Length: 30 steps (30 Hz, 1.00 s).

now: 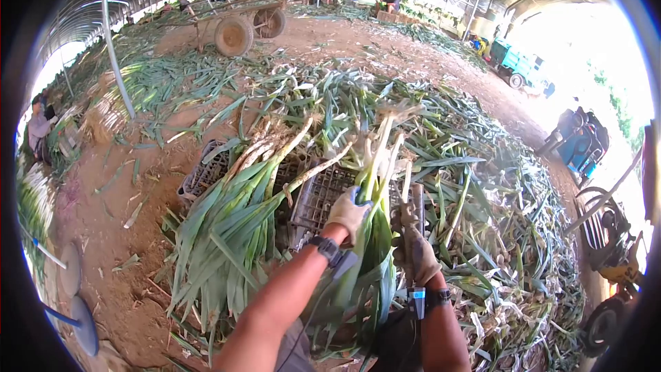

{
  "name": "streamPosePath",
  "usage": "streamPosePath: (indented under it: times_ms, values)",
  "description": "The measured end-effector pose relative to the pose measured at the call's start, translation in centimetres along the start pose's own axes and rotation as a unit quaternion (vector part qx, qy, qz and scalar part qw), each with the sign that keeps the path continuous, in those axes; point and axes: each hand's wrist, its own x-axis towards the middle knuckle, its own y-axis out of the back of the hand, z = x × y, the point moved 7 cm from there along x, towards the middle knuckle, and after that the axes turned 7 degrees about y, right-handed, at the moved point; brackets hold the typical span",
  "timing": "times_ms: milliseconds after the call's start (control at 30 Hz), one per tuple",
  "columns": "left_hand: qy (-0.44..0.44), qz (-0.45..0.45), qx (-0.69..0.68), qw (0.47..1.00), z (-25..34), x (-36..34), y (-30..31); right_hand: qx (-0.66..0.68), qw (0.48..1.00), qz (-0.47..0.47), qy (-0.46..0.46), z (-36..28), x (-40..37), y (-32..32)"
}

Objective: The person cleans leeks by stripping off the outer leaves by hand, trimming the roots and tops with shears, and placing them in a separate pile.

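My left hand [348, 212], in a light work glove, grips a bundle of leeks [375, 186] by the pale stalks, their green leaves hanging down toward me. My right hand [416, 251], also gloved, is closed around a dark knife handle [416, 207] held upright just right of the bundle. Both wrists wear dark bands. Under the hands lie dark plastic crates [320, 196], with a heap of leeks [241, 213] spread over the left crate, roots pointing away.
Cut leek leaves [496, 234] cover the ground to the right and ahead. A wheeled cart [237, 31] stands at the back. People sit far off and at the left edge [38, 127]. Blue vehicles [582, 139] are parked on the right. A metal pole [113, 41] rises at left.
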Motion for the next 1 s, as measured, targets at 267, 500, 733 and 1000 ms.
streamPosePath:
  times_ms: [267,500,733,1000]
  values:
    - [-0.058,0.073,0.222,0.971,-5.9,0.3,5.2,-0.21,0.977,-0.033,-0.013,0.0,-1.5,-4.9]
    - [0.051,0.227,0.468,0.853,-12.8,0.0,18.0,-0.268,0.951,-0.142,-0.068,0.6,-3.2,-10.3]
    - [0.108,0.099,0.54,0.829,-12.1,2.1,16.2,-0.318,0.925,-0.19,-0.082,2.4,-4.1,-13.2]
    - [0.107,0.028,0.496,0.861,-9.4,2.2,13.7,-0.273,0.941,-0.188,-0.067,5.6,-3.1,-14.7]
